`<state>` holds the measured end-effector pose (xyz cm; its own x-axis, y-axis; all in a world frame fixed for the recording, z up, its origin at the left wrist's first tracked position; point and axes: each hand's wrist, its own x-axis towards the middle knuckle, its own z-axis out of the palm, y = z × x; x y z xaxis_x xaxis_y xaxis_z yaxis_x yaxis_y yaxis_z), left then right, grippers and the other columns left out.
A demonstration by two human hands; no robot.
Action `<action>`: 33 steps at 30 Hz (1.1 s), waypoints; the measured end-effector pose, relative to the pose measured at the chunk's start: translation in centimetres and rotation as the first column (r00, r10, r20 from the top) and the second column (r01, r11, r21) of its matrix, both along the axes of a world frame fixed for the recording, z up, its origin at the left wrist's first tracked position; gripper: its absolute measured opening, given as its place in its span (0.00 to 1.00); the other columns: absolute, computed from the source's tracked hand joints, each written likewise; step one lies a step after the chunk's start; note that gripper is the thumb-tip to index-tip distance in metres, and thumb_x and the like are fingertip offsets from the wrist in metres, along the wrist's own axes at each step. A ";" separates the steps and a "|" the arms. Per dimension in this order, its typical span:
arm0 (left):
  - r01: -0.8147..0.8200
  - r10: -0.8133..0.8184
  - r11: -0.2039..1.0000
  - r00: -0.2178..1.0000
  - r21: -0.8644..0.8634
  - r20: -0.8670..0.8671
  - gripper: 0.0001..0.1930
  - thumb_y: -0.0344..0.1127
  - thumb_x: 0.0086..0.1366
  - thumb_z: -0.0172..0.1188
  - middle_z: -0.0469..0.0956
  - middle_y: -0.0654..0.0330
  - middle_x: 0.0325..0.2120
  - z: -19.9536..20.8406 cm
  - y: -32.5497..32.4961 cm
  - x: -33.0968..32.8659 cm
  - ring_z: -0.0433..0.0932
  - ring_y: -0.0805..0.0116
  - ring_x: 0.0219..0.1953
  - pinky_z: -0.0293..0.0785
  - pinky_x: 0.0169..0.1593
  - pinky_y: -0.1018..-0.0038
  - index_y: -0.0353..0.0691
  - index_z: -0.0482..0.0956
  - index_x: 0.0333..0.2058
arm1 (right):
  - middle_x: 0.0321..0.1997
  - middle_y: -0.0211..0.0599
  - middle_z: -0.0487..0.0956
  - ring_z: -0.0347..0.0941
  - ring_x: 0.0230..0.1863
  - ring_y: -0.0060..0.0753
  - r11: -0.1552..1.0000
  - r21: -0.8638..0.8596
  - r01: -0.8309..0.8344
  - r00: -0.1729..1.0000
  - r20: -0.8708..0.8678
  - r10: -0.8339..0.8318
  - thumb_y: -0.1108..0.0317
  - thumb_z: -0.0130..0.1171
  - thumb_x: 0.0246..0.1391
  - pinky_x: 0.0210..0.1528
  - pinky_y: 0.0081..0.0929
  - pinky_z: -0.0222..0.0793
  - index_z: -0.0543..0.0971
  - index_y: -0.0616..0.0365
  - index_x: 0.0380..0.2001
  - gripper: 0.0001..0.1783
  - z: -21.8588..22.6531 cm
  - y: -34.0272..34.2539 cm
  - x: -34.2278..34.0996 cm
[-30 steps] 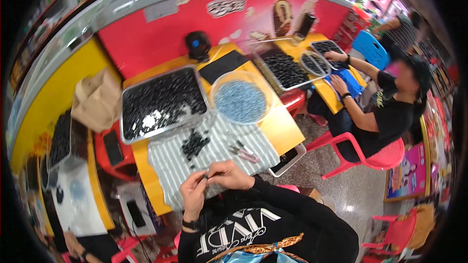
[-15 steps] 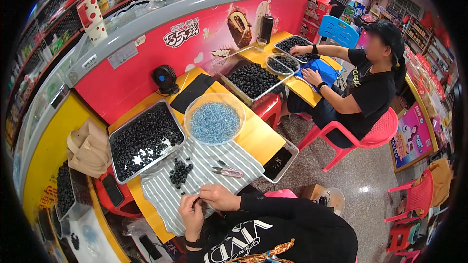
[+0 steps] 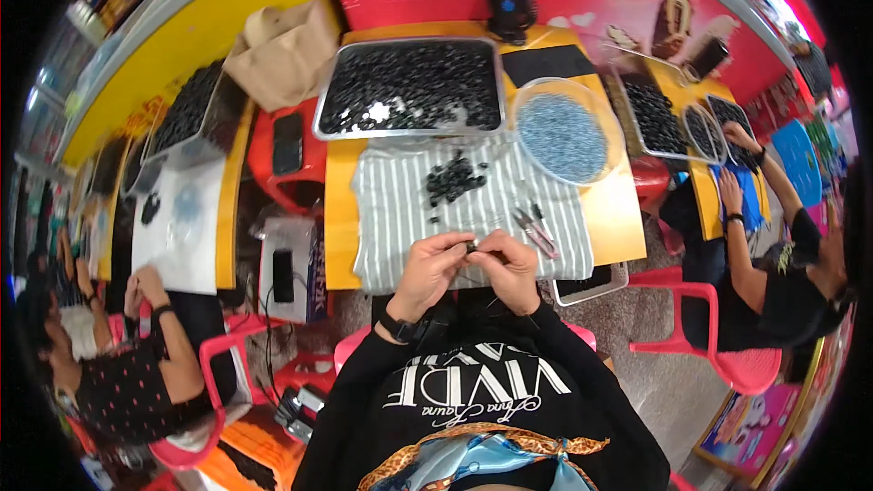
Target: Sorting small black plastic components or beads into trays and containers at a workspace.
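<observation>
My left hand [image 3: 427, 271] and my right hand [image 3: 507, 269] meet at the near edge of a grey-and-white striped cloth [image 3: 391, 195]. Between their fingertips they pinch a small black part [image 3: 470, 246], mostly covered by the fingers. Just beyond lies a loose pile of small black ring-shaped parts [image 3: 453, 178]. Pink-handled snips [image 3: 538, 235] rest on the cloth to the right of my right hand, with a little black piece [image 3: 536, 211] beside them. Behind the pile stands a metal tray [image 3: 409, 135] full of black parts. A clear round bowl [image 3: 611, 141] of tiny bluish pieces is at the right.
A small black fan [image 3: 511, 11] stands at the table's back. On a red stool [image 3: 259, 147] to the left lies a phone [image 3: 287, 144]. A beige bag [image 3: 284, 55] is behind it. People work at side tables on both sides, the right one in a red chair [image 3: 741, 365].
The view has swung left, bringing the table to the middle and a co-worker at the left into sight. My hands stay together, fingertips still pinching the small part.
</observation>
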<state>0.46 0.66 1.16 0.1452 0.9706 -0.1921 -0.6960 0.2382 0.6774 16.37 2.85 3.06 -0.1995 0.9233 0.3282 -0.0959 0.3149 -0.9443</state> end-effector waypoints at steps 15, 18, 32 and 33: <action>0.017 -0.019 1.000 0.982 0.017 0.186 0.13 0.25 0.67 0.55 0.81 0.55 0.38 -0.9 -1.0 -0.4 0.80 0.70 0.38 0.77 0.45 0.76 0.28 0.77 0.49 | 0.29 0.32 0.76 0.72 0.31 0.19 0.995 -0.079 -0.060 0.996 0.058 0.064 0.85 0.62 0.48 0.33 0.16 0.65 0.80 0.66 0.31 0.06 1.2 -0.8 -0.3; 0.006 -0.011 0.999 0.987 0.033 0.159 0.13 0.25 0.67 0.55 0.81 0.55 0.39 -0.5 -1.0 -0.4 0.80 0.70 0.38 0.77 0.46 0.75 0.29 0.77 0.49 | 0.29 0.32 0.76 0.72 0.31 0.19 0.989 -0.133 -0.070 0.997 0.009 0.072 0.85 0.62 0.48 0.34 0.16 0.65 0.80 0.66 0.31 0.06 0.8 -0.6 -0.3; -0.003 -0.005 0.985 0.999 0.171 0.051 0.11 0.21 0.65 0.56 0.77 0.58 0.42 -2.1 -1.0 -0.8 0.77 0.70 0.41 0.76 0.45 0.76 0.30 0.80 0.46 | 0.25 0.37 0.76 0.72 0.27 0.30 0.989 0.071 -0.127 0.969 0.222 0.108 0.83 0.64 0.43 0.29 0.23 0.65 0.78 0.63 0.26 0.07 0.8 0.3 0.1; -0.006 -0.003 0.985 0.999 0.171 0.051 0.11 0.21 0.65 0.56 0.77 0.58 0.42 -2.1 -1.0 -0.9 0.77 0.70 0.41 0.76 0.45 0.76 0.30 0.80 0.46 | 0.25 0.37 0.76 0.72 0.27 0.30 0.986 0.092 -0.136 0.970 0.213 0.114 0.83 0.64 0.43 0.29 0.23 0.65 0.77 0.63 0.26 0.06 0.7 0.5 0.0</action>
<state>-0.47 -0.30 -0.94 0.1491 0.9887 -0.0155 -0.7305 0.1206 0.6722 16.41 3.37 3.76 -0.3849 0.8492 0.3616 0.0528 0.4114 -0.9099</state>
